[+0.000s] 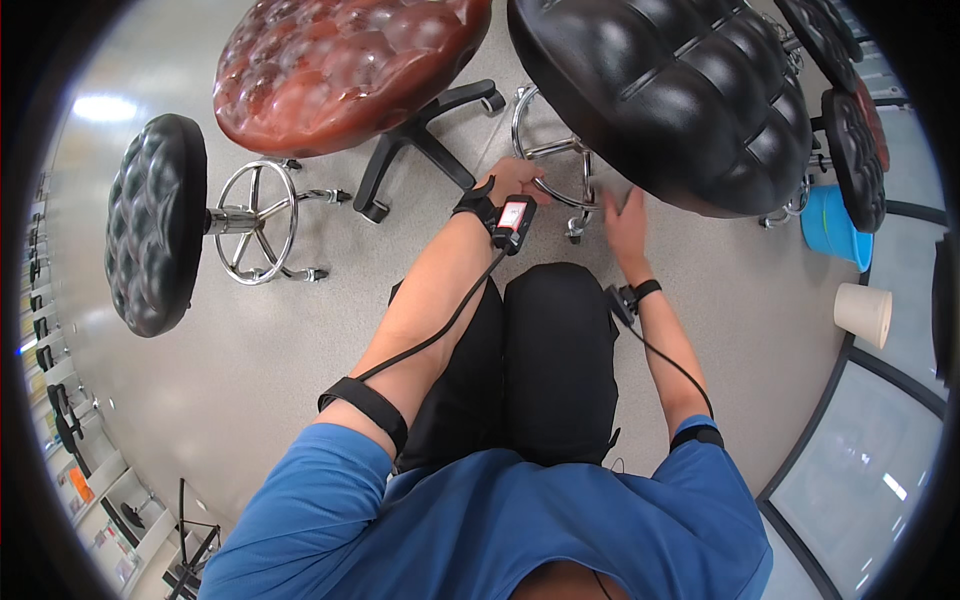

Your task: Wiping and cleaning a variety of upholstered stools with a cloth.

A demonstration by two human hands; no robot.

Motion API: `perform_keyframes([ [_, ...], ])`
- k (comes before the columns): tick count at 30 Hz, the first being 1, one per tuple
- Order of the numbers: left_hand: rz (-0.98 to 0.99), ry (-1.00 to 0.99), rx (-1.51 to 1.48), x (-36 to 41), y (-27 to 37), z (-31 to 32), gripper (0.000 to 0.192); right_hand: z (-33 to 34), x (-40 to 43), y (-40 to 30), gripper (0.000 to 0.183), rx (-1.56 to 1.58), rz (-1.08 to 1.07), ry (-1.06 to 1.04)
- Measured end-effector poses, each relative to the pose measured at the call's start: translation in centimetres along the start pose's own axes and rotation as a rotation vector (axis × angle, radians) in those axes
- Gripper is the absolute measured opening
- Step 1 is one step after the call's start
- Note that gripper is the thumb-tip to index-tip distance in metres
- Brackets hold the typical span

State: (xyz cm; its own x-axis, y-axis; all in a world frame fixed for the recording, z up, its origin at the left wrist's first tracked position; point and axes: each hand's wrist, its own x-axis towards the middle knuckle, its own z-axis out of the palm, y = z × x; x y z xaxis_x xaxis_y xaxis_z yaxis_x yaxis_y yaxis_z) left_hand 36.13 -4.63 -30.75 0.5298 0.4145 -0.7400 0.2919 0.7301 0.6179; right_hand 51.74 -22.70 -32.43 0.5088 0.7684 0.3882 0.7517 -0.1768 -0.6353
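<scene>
Ahead of me, to the right, is a stool with a black tufted seat [675, 97] and a chrome foot ring [517, 124] around its base. The fingers of my left hand [516, 180] are closed on the near-left part of that ring. Under the seat's edge, my right hand [628, 225] pinches a pale grey-white cloth [612, 186] against or close beside the ring. The cloth is blurred, and whether it touches the metal is unclear. A caster [575, 228] of the same stool shows between my hands. The seat hides much of the base.
A stool with a reddish-brown tufted seat [337, 82] on a black star base [420, 135] stands ahead-left. Further left is another black stool [154, 225]. On the right are more black stools [855, 157], a blue bucket [832, 225], a cream bin [862, 313] and framed panels [862, 435].
</scene>
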Motion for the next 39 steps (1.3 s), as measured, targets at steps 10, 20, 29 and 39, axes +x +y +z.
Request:
perform_keyframes([
  [10, -0.067, 0.069, 0.042, -0.5, 0.6, 0.3, 0.026, -0.6, -0.4, -1.6, 0.057, 0.090, -0.115, -0.116],
  [20, -0.032, 0.038, 0.036, -0.9, 1.0, 1.5, 0.026, -0.4, 5.4, 9.3, 0.034, -0.089, -0.133, 0.033],
  [29, -0.008, 0.121, 0.161, -0.7, 0.8, 0.3, 0.026, -1.9, 2.7, -1.2, 0.049, -0.025, -0.051, -0.333],
  [39, 0.085, 0.105, 0.150, -1.7, 0.8, 1.3, 0.025, 1.6, 3.8, -0.2, 0.058, -0.091, -0.268, -0.199],
])
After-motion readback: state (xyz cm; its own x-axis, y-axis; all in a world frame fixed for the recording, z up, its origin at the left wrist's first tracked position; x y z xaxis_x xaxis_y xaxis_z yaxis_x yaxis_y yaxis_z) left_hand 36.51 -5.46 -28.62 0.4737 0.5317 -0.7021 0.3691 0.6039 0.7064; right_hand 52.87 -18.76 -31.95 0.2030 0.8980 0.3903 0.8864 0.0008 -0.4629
